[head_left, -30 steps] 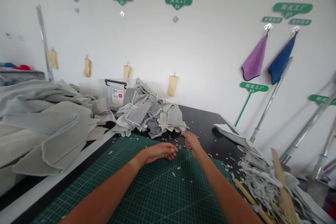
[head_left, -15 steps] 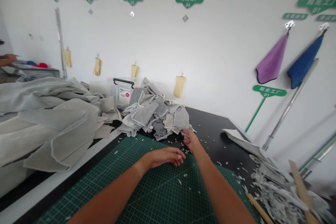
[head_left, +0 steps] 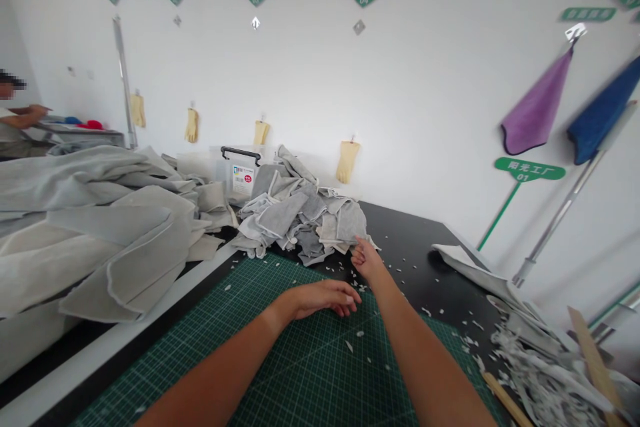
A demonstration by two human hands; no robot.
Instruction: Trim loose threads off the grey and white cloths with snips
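Observation:
My left hand [head_left: 327, 297] hovers over or rests on the green cutting mat [head_left: 240, 353]; its fingers are loosely bent and apart, with nothing in them. Farther forward, my right hand [head_left: 366, 259] reaches the near right edge of a heap of grey cloth pieces [head_left: 285, 210]. Its index finger points forward at the cloth while the other fingers curl in. Whether those curled fingers hold anything is hidden. Small pale scraps [head_left: 361, 287] are scattered between the hands and on the mat.
Large grey fabric sheets [head_left: 120, 240] are piled at left. Behind the heap stands a clear plastic box [head_left: 243, 177]. Shredded trimmings [head_left: 535, 373], a folded cloth [head_left: 475, 270] and wooden strips [head_left: 593, 360] lie at right. Another person [head_left: 20, 123] sits far left.
The view has turned slightly left, bringing more of the other person into sight. My hands keep nearly the same pose beside the cloth heap.

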